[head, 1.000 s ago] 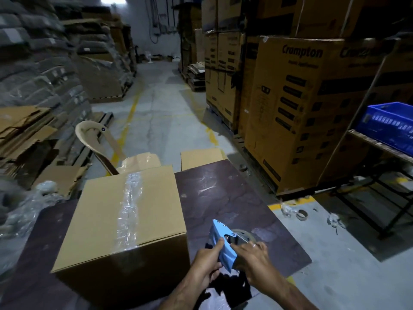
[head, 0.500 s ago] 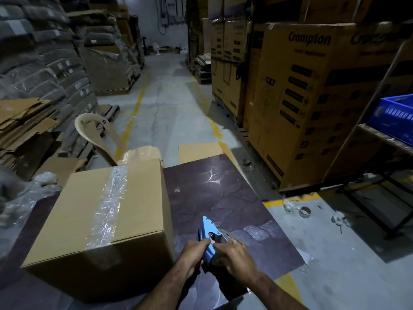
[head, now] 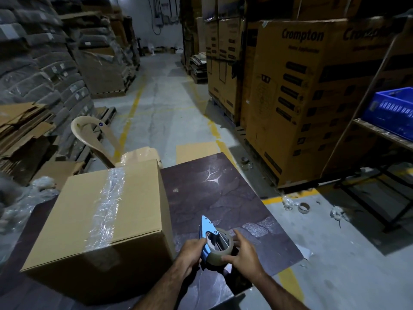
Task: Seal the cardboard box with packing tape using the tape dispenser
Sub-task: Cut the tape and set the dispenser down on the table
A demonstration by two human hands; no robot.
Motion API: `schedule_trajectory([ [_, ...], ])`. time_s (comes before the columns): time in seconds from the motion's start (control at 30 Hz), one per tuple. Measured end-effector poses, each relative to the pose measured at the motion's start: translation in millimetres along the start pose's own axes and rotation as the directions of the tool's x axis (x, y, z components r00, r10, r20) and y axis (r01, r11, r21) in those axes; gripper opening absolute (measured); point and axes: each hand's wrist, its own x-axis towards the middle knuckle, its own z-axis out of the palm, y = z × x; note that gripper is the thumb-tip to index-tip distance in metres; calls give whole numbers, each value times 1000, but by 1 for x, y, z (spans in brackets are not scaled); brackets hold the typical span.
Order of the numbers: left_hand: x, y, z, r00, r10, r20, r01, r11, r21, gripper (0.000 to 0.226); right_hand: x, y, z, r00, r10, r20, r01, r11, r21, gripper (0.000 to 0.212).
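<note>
The blue plastic tape dispenser (head: pixel 206 233), loaded with a brown packing-tape roll (head: pixel 220 245), is held low over the near edge of the dark stone-patterned table (head: pixel 223 198). The left hand (head: pixel 191 251) clasps the dispenser body to steady it. The right hand (head: pixel 243 253) cups the roll, probably to free the tape end. The closed brown cardboard box (head: pixel 73 222) stands just to the left, with a crinkled clear tape strip (head: pixel 107 204) covering its top seam.

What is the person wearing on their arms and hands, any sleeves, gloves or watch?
Nothing that shows. The left hand and right hand have no gloves. The left arm and right arm are bare to the frame edge, no sleeves in view, no watch or band. A ring cannot be made out.
</note>
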Motion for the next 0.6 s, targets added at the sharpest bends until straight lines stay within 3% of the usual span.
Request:
schedule_trajectory([
  [0.27, -1, -4, -1, 997, 26, -72, -19, 995, 96, 29, -1, -2, 2, 997, 74, -38, -72, 995, 65, 71],
  [0.6, -14, 4, -1, 998, -14, -53, 15, 1000, 17, 19, -5, -7, 5, 994, 62, -95, -57, 997, 61, 40],
])
